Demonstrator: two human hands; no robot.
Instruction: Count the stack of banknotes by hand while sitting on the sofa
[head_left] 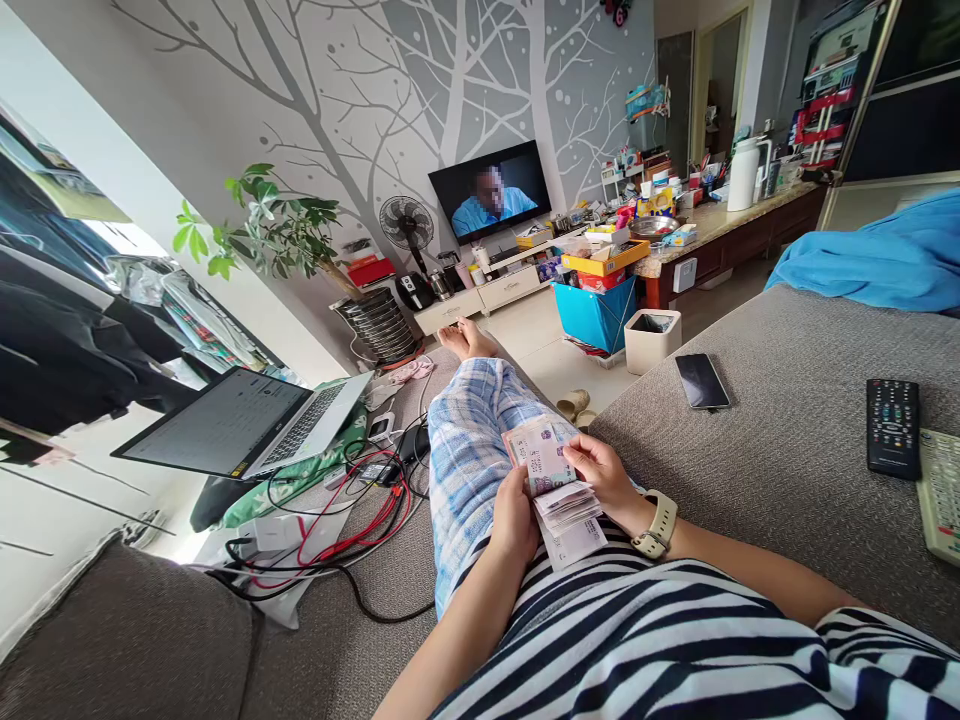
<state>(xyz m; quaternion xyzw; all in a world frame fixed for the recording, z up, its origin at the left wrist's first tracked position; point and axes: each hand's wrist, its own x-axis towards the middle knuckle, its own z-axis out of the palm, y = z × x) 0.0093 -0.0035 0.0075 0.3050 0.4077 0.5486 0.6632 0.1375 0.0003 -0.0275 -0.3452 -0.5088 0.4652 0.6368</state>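
A stack of banknotes (541, 452) lies over my lap between my two hands, its upper part flat and its lower part bent toward me with several edges fanned out. My left hand (516, 515) grips the stack along its left side. On the right side, my right hand (600, 472) pinches the notes near the upper right corner, thumb and fingers together. A pale watch (657, 525) is on my right wrist. Below the hands, the bent end of the notes rests against my striped shirt (600, 620). The fingertips behind the notes are hidden.
On the sofa to the right lie a phone (703, 381), a black remote (892, 428) and a pale remote (940, 490). To the left are an open laptop (244, 425) and tangled cables (375, 480). A white bin (652, 342) and a blue box (592, 312) stand ahead.
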